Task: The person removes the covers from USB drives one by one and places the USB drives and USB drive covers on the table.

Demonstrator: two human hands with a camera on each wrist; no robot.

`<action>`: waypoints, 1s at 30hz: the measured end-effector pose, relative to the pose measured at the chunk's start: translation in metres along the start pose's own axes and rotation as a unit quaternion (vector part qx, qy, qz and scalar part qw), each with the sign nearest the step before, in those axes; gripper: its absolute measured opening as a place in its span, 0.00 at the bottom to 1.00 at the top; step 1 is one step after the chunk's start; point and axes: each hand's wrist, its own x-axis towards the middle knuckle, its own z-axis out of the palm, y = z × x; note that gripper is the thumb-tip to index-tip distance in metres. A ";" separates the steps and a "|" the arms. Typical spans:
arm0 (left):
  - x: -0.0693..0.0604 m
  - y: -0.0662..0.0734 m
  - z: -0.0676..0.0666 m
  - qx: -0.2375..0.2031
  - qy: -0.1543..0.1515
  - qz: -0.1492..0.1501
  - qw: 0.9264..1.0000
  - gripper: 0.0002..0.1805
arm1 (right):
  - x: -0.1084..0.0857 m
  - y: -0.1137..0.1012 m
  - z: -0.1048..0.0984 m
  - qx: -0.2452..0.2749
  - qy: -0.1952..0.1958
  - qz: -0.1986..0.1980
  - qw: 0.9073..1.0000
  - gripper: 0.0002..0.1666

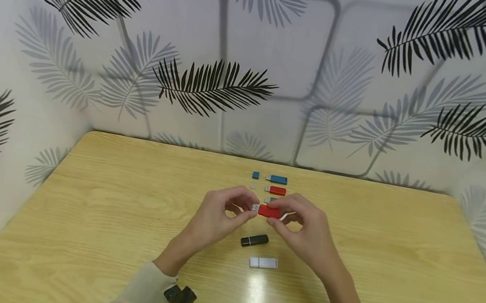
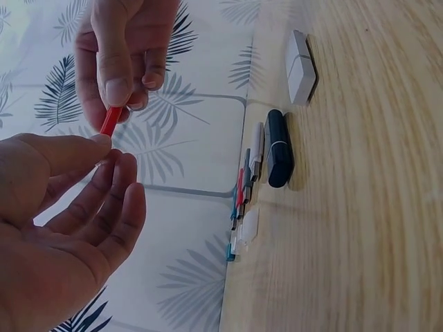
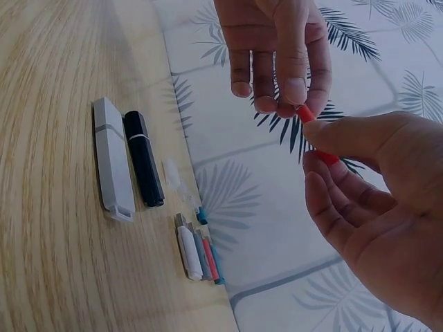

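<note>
One red USB stick (image 1: 269, 211) is held over the wooden table (image 1: 113, 237), its pale end pinched by the left hand (image 1: 215, 214), its body by the right hand (image 1: 311, 228); uncapping seems underway, likely calling for a straight, gentle pull.

Left arm (image 1: 169, 260) slants in from one side, right arm (image 1: 339, 291) from the other, both angled to the middle! Left grip (image 1: 217, 214) sits in a neat pinch, thumb (image 2: 66, 153) on top, spare fingers (image 2: 123, 225) loosely bent and fanned below. And the right grip (image 1: 307, 228) mirrors it, thumb leading, spare fingers curled under! Wrists well apart, fingertips near each other, both grips raised.
</note>
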 end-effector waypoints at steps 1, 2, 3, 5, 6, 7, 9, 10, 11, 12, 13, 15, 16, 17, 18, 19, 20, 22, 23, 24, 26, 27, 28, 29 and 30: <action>0.000 0.000 0.000 0.001 0.000 0.001 1.000 0.10 | 0.000 0.000 0.000 -0.007 0.000 -0.005 1.000 0.18; 0.000 0.000 0.000 0.001 -0.001 0.003 1.000 0.10 | 0.000 0.000 0.000 -0.014 0.001 -0.007 1.000 0.18; 0.000 0.000 0.001 0.001 -0.002 0.003 1.000 0.10 | 0.000 0.000 0.000 -0.019 0.001 -0.010 1.000 0.18; 0.000 0.000 0.001 0.002 -0.004 0.004 1.000 0.10 | 0.000 0.000 -0.001 -0.031 0.002 -0.015 0.999 0.17; 0.000 0.000 0.001 0.002 -0.005 0.003 1.000 0.10 | 0.000 0.000 -0.001 -0.036 0.002 -0.018 0.999 0.17; 0.000 0.000 0.001 0.003 -0.006 0.003 1.000 0.10 | -0.001 0.000 -0.002 -0.040 0.002 -0.023 0.999 0.17; 0.000 -0.001 0.002 0.006 -0.006 0.005 1.000 0.10 | -0.001 0.001 -0.003 -0.051 0.002 -0.032 0.998 0.16; 0.000 -0.001 0.002 0.008 -0.005 0.007 1.000 0.10 | -0.001 0.001 -0.003 -0.056 0.001 -0.037 0.998 0.16; 0.000 -0.001 0.002 0.011 -0.004 0.010 1.000 0.10 | -0.001 0.001 -0.003 -0.058 0.000 -0.043 0.997 0.16; -0.001 -0.002 0.002 0.015 -0.003 0.014 1.000 0.09 | -0.001 0.002 -0.003 -0.060 -0.002 -0.048 0.997 0.16; -0.001 -0.003 0.002 0.018 -0.002 0.018 1.000 0.10 | -0.001 0.002 -0.002 -0.063 -0.004 -0.054 0.997 0.16; -0.002 -0.005 0.002 0.024 0.000 0.028 0.999 0.10 | -0.001 0.003 -0.002 -0.067 -0.009 -0.064 0.996 0.16; -0.002 -0.006 0.002 0.027 0.000 0.032 0.999 0.10 | -0.001 0.003 -0.001 -0.068 -0.011 -0.067 0.995 0.16; -0.003 -0.007 0.002 0.030 0.001 0.037 0.999 0.10 | -0.001 0.004 -0.001 -0.068 -0.013 -0.069 0.995 0.15; -0.003 -0.007 0.001 0.031 0.002 0.040 0.999 0.10 | -0.001 0.004 -0.001 -0.070 -0.015 -0.071 0.995 0.15; -0.003 -0.007 0.001 0.030 0.002 0.043 0.999 0.10 | -0.002 0.003 -0.001 -0.072 -0.015 -0.071 0.995 0.15; -0.003 -0.007 0.001 0.030 0.002 0.045 0.999 0.10 | -0.002 0.003 -0.001 -0.074 -0.016 -0.071 0.995 0.15; -0.002 -0.006 0.000 0.027 0.001 0.046 0.999 0.10 | -0.001 0.002 -0.002 -0.077 -0.018 -0.071 0.994 0.15; -0.002 -0.006 0.000 0.026 0.000 0.047 0.999 0.10 | -0.001 0.001 -0.003 -0.079 -0.019 -0.070 0.994 0.15; -0.001 -0.006 0.000 0.024 -0.001 0.047 0.999 0.09 | -0.001 0.001 -0.003 -0.080 -0.020 -0.071 0.994 0.15; -0.001 -0.006 -0.001 0.022 -0.004 0.047 0.999 0.09 | -0.001 0.000 -0.005 -0.083 -0.021 -0.073 0.994 0.14; 0.000 -0.005 -0.001 0.022 -0.005 0.046 0.999 0.09 | -0.001 0.000 -0.005 -0.084 -0.022 -0.075 0.993 0.14; 0.000 -0.005 -0.002 0.022 -0.007 0.046 0.999 0.09 | 0.000 -0.001 -0.006 -0.084 -0.022 -0.077 0.993 0.14; 0.000 -0.004 -0.002 0.022 -0.009 0.045 0.999 0.09 | 0.000 -0.001 -0.007 -0.083 -0.022 -0.079 0.993 0.14; 0.000 -0.004 -0.003 0.022 -0.010 0.045 0.999 0.09 | 0.000 0.000 -0.007 -0.082 -0.022 -0.081 0.993 0.14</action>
